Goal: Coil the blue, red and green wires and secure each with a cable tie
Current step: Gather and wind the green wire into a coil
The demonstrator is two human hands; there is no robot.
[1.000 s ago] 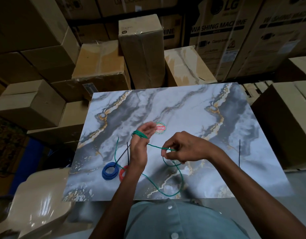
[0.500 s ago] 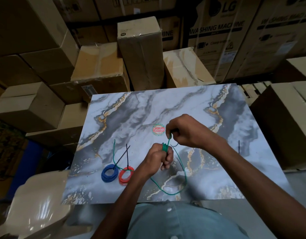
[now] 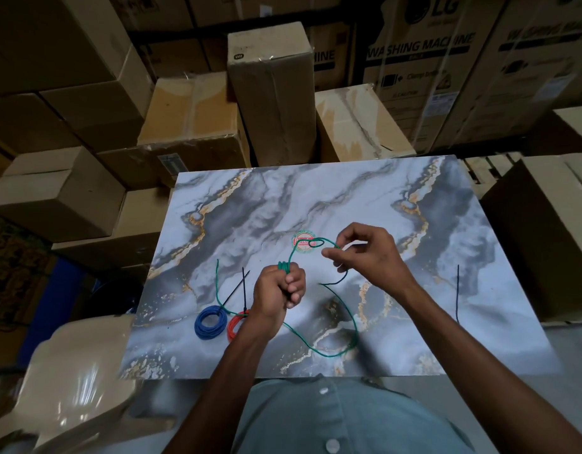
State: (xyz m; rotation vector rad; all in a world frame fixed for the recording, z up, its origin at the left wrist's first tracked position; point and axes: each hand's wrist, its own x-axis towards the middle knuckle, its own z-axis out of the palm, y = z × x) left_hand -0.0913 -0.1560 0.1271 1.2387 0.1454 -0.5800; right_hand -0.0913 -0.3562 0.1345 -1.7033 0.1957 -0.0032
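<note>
Head view looks down on a marble-patterned board (image 3: pixel 397 204) ringed by stacked cardboard boxes (image 3: pixel 191 119), and the risks here run from the wire's long tail down to the spare tie

Much of the green wire (image 3: pixel 332 350) is not yet coiled – it sags in a wide loop toward the near edge of the board, right of the middle, while another stretch trails off past the left hand toward the near-left corner. Only a few turns sit wound around the raised fingers of the left hand (image 3: pixel 278 298), which is curled into a fist gripping them. I judge that if that fist loosens, the springy turns will pop off and the coil will have to be started over. The right hand (image 3: pixel 369 257), just beyond and to the right, pinches the wire between thumb and fingertips, feeding the next turn; a small kink loop shows near it over the round sticker (image 3: pixel 303 242), and pulling hard could tighten that into a knot

The trailing stretch crosses the blue coil (image 3: pixel 211 322) and red coil (image 3: pixel 235 322) near the near-left corner, both already tied – dragging the wire could snag them or their black tie tails (image 3: pixel 243 286)

One loose cable tie (image 3: pixel 457 293) lies near the right edge, well apart from both hands, so reaching for it one-handed risks the coil unwinding
</note>
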